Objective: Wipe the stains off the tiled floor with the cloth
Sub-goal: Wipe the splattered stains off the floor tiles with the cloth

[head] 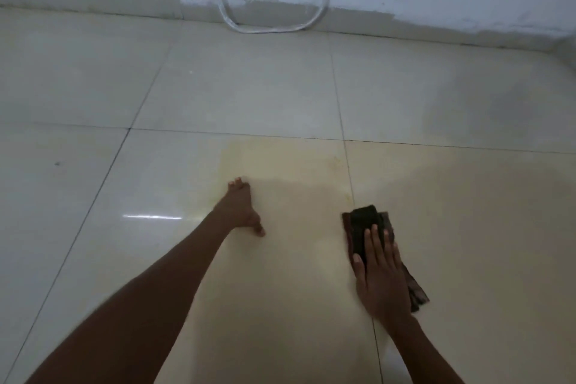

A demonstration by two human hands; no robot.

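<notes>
Pressing dark folded rag cloth (366, 229) flat under my right hand (381, 277), fingers straight; cloth on glossy cream tiled floor (249, 87) beside yellowish stain (280, 162). Soft, light, likely bunches; palm-centre pressure best. Left hand (241, 209) braces on floor, fingers spread.

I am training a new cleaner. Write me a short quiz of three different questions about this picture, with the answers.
1. True or false: the right hand lies flat with straight fingers on the dark cloth.
2. Multiple choice: what does the left hand touch? A. the cloth; B. the bare tiled floor; C. the white cable.
3. Fill in: the yellowish stain lies between the two hands and reaches as far as the ______ line farther from the person.

Key
1. True.
2. B. It is propped on the tile, apart from the cloth.
3. Grout. The cable loop hangs at the wall, away from both hands.
</notes>
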